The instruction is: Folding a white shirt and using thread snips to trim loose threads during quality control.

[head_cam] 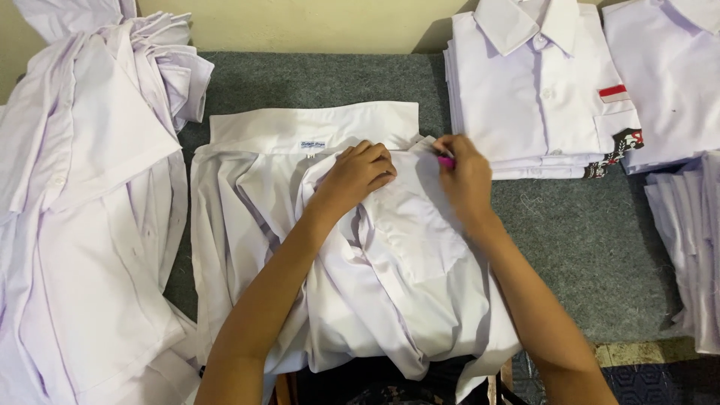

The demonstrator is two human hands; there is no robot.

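A white collared shirt (pixel 390 247) lies spread and rumpled on the grey carpet (pixel 585 232) in front of me, collar toward the wall. My left hand (pixel 358 174) presses down on the fabric just below the collar, fingers curled over a fold. My right hand (pixel 465 176) rests at the shirt's right shoulder and grips a small pink object (pixel 446 160), only its tip showing between the fingers. A chest pocket shows between my two forearms.
A neat stack of folded white shirts (pixel 536 97) with a red-and-white pocket patch sits at the back right, further white stacks (pixel 686 247) along the right edge. A loose heap of unfolded white shirts (pixel 90 202) fills the left side. A pale wall runs behind.
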